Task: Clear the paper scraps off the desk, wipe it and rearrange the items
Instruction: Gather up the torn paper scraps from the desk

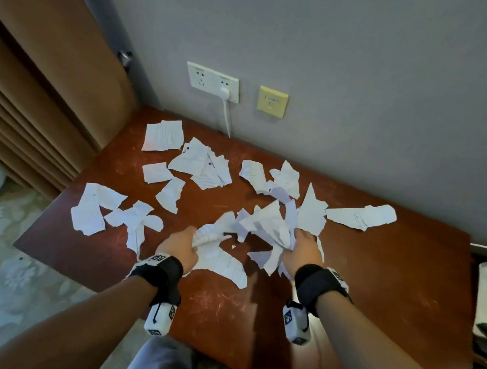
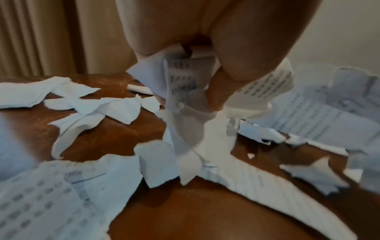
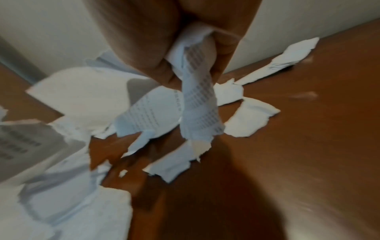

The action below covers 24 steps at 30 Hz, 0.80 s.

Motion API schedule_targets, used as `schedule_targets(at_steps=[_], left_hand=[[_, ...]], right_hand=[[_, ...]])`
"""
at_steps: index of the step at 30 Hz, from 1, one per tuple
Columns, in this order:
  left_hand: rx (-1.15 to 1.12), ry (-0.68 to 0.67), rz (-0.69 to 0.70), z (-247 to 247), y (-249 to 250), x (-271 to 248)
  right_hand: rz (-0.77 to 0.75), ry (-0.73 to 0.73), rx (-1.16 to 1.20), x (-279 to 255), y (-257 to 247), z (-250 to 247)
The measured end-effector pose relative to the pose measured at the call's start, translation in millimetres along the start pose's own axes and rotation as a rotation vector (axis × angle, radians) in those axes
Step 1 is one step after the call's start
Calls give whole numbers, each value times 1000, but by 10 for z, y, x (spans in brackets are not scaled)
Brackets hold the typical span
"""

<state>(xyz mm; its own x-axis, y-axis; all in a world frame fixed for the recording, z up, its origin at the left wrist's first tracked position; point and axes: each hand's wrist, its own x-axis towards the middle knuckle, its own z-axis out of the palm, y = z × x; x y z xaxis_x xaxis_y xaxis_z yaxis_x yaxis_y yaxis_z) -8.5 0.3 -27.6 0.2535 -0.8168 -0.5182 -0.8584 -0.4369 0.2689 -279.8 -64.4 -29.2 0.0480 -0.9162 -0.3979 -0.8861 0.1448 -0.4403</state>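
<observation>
The left hand (image 1: 180, 245) was clenched on a crumpled roll (image 1: 210, 235) of paper, the right hand (image 1: 304, 248) on a fuller bunch (image 1: 265, 219). Loose paper scraps (image 1: 199, 161) fanned over the counter (image 1: 375, 288) from 9 to 2 o'clock, thickest at 11, nearer the left hand. A long strip (image 1: 359, 216) lay crosswise at 2 o'clock, nearer the right, with nothing between.

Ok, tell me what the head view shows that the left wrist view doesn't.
Only the head view: the right hand gripping a bunch of scraps, the wall socket and its plug. Only the left wrist view: rows of print on the scrap the left hand pinches. Both: that hand, the brown desk and loose scraps on it.
</observation>
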Motion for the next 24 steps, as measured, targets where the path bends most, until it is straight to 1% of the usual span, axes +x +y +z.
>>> schedule_targets(at_steps=[2,4,6,10,12,14,16,19,24], left_hand=[[105,-50,35,88,31,101],[220,-70,73,170,57,212],[316,-74,108,236,66,315],[447,-133,181,373,26,518],[513,-166,204,421,-2,560],[531,-184,204,457,-22,570],[522,-170,204,484,-32,579],[517,-146,212,538,-43,591],[496,-115,202,607,-25,585]], right_hand=[[45,-30,-117,19,178,20],[59,-114,-236,45,300,48],[61,-212,-364,86,330,91],[70,-308,-517,178,318,254],[96,-326,-504,178,302,332],[118,-335,-457,164,289,414],[135,-337,-419,170,290,481],[164,-298,-373,178,274,543],[228,-281,-406,173,170,542]])
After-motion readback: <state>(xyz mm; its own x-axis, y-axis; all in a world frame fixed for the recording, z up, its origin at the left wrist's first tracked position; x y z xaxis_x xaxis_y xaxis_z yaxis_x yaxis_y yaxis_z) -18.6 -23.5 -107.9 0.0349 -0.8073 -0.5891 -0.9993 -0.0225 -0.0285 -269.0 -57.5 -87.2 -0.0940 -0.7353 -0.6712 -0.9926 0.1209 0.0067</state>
